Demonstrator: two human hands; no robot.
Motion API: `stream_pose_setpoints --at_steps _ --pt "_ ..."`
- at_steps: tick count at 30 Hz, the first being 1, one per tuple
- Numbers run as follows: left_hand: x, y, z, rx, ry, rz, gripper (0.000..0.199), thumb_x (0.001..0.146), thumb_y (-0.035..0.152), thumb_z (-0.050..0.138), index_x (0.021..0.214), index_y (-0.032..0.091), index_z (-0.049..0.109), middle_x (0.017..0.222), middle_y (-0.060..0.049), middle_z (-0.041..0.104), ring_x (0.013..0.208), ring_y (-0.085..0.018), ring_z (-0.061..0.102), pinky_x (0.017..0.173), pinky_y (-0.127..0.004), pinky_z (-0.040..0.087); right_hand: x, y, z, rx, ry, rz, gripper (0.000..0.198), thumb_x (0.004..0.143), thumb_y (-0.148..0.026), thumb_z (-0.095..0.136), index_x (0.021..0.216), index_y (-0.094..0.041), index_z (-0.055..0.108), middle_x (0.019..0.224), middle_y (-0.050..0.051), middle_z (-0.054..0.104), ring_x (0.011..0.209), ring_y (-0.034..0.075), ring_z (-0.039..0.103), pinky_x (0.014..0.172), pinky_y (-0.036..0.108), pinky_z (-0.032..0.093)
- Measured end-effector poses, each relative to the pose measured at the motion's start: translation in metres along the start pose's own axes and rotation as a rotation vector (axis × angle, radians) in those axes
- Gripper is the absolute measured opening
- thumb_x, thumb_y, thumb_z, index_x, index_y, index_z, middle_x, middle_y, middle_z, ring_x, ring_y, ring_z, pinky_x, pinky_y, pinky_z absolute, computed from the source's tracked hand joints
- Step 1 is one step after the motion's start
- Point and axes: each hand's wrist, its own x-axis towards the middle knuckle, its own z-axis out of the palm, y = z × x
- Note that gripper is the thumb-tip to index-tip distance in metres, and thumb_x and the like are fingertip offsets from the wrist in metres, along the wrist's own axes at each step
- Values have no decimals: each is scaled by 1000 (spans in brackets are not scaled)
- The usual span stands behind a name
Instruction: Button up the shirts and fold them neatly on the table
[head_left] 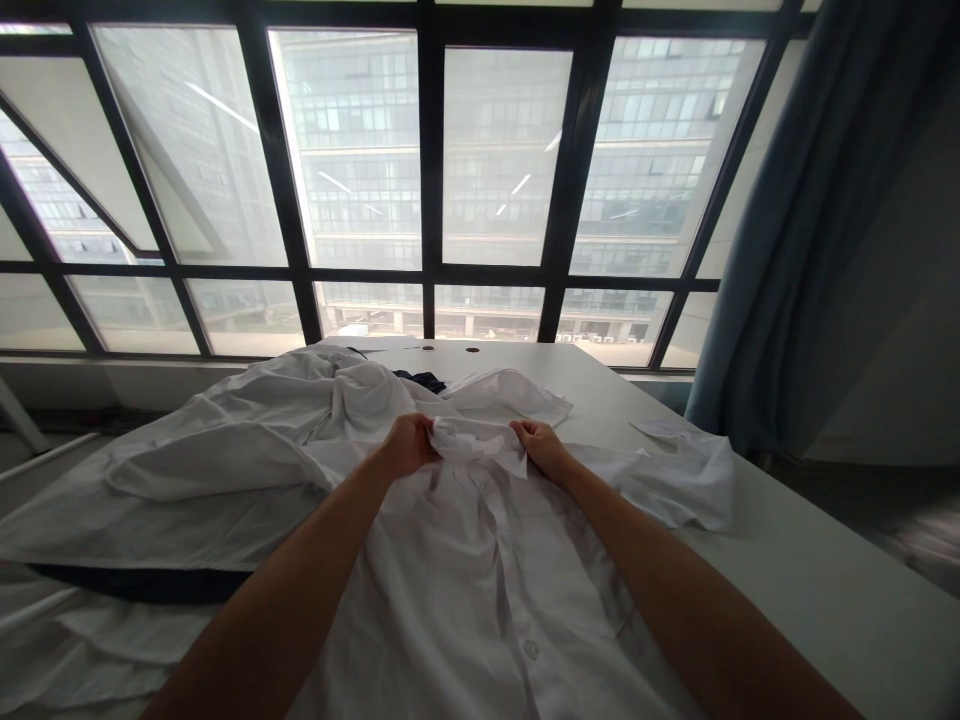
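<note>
A white button-up shirt [457, 590] lies front up on the table, its collar end away from me and its button strip running toward me. My left hand [409, 445] pinches the left side of the shirt's collar [476, 440]. At the collar's right side, my right hand [541, 448] grips the fabric between thumb and fingers. The collar is stretched between both hands. One sleeve [690, 475] spreads out to the right, with creases in it.
White garments [247, 430] are heaped on the left, with dark cloth [142, 583] under them. A small dark bunched cloth [421, 380] sits behind the collar. The white table [810, 560] reaches toward large windows [495, 150]. A blue-grey curtain [787, 230] hangs at right.
</note>
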Motion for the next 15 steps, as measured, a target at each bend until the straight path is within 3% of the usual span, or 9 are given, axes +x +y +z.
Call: stream_pose_setpoints --at_steps 3,6,11,15 --pt "-2 -1 -2 65 -34 -64 15 66 13 50 77 12 60 62 -5 60 51 -19 59 46 -29 51 2 3 -2 40 44 8 31 72 -48 63 71 -18 58 58 -3 56 51 10 47 48 22 38" --pt "-3 -2 -3 131 -10 -77 28 67 12 51 92 11 64 68 -5 63 53 -18 60 46 -27 50 0 0 -4 171 38 77 21 69 -35 66 81 -19 58 62 -4 60 53 11 51 50 23 43" --pt "1 -4 -6 205 124 106 36 77 12 53 112 13 59 71 -2 61 53 -14 57 47 -23 49 -8 -12 -9 423 -69 218 37 56 -7 66 89 -21 57 70 -3 64 60 14 60 57 27 50" --pt "4 -7 -9 263 105 200 36 80 12 57 115 14 58 76 -3 62 57 -12 58 52 -21 50 -10 -18 -11 474 -73 251 40 52 -1 59 88 -20 58 68 -3 64 57 13 59 56 26 49"
